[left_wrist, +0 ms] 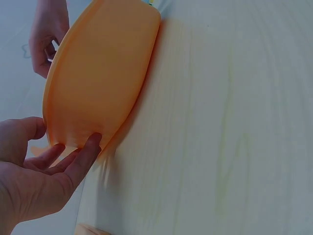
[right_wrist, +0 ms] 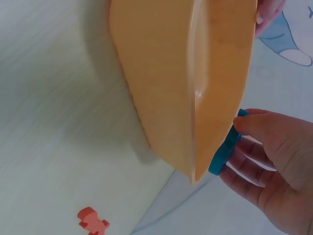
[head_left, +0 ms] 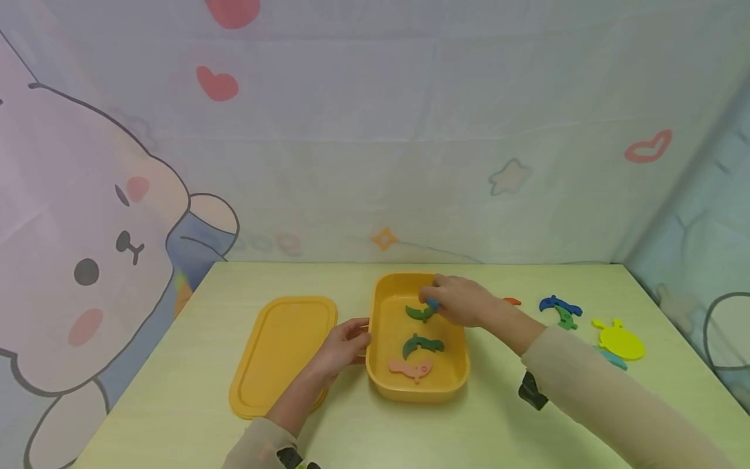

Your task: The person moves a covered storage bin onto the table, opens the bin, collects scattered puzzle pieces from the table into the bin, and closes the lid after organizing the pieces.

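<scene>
A yellow plastic box (head_left: 387,326) stands on the table in the middle of the head view. Over its far right corner, my right hand (head_left: 459,299) pinches a small blue, wavy-edged toy piece (right_wrist: 227,149) between thumb and fingers. Inside the box lie a curved green piece (head_left: 417,314), a dark green piece (head_left: 423,344) and a pink piece (head_left: 411,370). The held piece overlaps the far green one in the head view. My left hand (head_left: 346,345) rests its extended fingers against the box's outer left wall, thumb at the rim in the left wrist view.
Left of the box lies a flat yellow lid (head_left: 281,358). On the right of the table are a dark blue piece (head_left: 560,304), a green piece (head_left: 566,318), a round yellow piece (head_left: 622,342), a light blue piece (head_left: 612,358) and an orange-red piece (head_left: 512,301). A printed curtain (head_left: 351,163) hangs behind.
</scene>
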Available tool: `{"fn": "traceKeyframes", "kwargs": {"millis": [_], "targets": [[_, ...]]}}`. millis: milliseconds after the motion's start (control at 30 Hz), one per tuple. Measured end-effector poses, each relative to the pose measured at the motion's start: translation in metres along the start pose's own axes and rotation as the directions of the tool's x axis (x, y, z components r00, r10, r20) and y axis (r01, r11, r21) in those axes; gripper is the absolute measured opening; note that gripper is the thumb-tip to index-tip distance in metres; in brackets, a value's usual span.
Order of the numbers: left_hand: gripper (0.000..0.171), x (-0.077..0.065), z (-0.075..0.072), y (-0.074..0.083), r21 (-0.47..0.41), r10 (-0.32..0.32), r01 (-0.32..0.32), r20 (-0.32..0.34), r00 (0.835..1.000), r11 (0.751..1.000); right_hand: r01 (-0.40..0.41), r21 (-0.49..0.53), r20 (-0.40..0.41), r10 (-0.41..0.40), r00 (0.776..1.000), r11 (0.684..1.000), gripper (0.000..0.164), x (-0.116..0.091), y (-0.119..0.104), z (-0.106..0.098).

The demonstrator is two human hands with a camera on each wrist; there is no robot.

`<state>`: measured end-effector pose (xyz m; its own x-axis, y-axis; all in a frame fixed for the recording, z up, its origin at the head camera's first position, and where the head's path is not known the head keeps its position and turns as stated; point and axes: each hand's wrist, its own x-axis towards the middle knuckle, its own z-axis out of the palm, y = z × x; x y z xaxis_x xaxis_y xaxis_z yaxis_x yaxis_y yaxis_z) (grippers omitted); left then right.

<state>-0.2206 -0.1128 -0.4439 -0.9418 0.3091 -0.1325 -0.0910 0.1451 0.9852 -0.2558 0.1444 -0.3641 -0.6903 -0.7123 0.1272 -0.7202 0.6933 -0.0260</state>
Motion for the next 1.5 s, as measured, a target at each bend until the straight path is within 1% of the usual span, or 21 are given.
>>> {"fn": "traceKeyframes", "kwargs": {"millis": [167, 300, 367, 533, 567, 600, 767, 1033, 1100, 1367, 1500], "targets": [[0.044, -0.001, 0.000, 0.001, 0.002, -0.008, 0.008, -0.002, 1.000, 1.000, 0.019, -0.005, 0.004, -0.019, 1.000, 1.000, 0.021, 0.005, -0.005, 0.002], [0.044, -0.001, -0.001, 0.001, -0.005, 0.000, 0.000, 0.003, 1.000, 1.000, 0.024, 0.006, 0.010, -0.024, 1.000, 1.000, 0.021, 0.008, -0.009, 0.003], [0.044, -0.004, 0.001, 0.007, -0.005, -0.001, 0.001, 0.008, 1.000, 1.000, 0.018, 0.012, 0.025, -0.018, 1.000, 1.000, 0.021, 0.010, -0.010, 0.003], [0.044, -0.004, 0.001, 0.006, -0.002, -0.004, 0.004, 0.007, 1.000, 1.000, 0.005, 0.025, 0.062, -0.006, 0.998, 1.000, 0.022, 0.014, -0.015, 0.003], [0.044, -0.001, 0.000, 0.003, -0.002, -0.004, 0.004, 0.005, 1.000, 1.000, 0.003, 0.027, 0.066, -0.005, 0.998, 1.000, 0.022, 0.015, -0.016, 0.003], [0.044, 0.001, 0.000, 0.001, -0.001, -0.005, 0.005, 0.000, 1.000, 1.000, 0.009, 0.026, 0.064, -0.011, 0.998, 1.000, 0.022, 0.015, -0.017, 0.003], [0.045, 0.002, 0.000, 0.000, 0.002, -0.010, 0.010, -0.005, 1.000, 1.000, 0.024, 0.010, 0.061, -0.024, 0.998, 1.000, 0.021, 0.018, -0.020, 0.003], [0.044, 0.003, -0.001, -0.001, -0.001, -0.013, 0.014, 0.017, 1.000, 1.000, 0.060, -0.001, 0.039, -0.060, 0.997, 0.998, 0.018, 0.024, -0.024, 0.005], [0.044, 0.002, -0.001, 0.000, -0.003, -0.004, 0.004, 0.022, 1.000, 1.000, 0.056, 0.009, 0.037, -0.057, 0.998, 0.998, 0.017, 0.025, -0.025, 0.007], [0.045, 0.004, -0.001, -0.002, -0.006, -0.002, 0.002, 0.009, 1.000, 1.000, 0.035, 0.042, 0.056, -0.037, 0.998, 0.999, 0.017, 0.027, -0.027, 0.011], [0.045, 0.004, -0.001, -0.004, -0.017, 0.006, -0.006, 0.014, 1.000, 1.000, 0.020, 0.038, 0.079, -0.023, 0.997, 0.999, 0.022, 0.026, -0.025, 0.013]]}}
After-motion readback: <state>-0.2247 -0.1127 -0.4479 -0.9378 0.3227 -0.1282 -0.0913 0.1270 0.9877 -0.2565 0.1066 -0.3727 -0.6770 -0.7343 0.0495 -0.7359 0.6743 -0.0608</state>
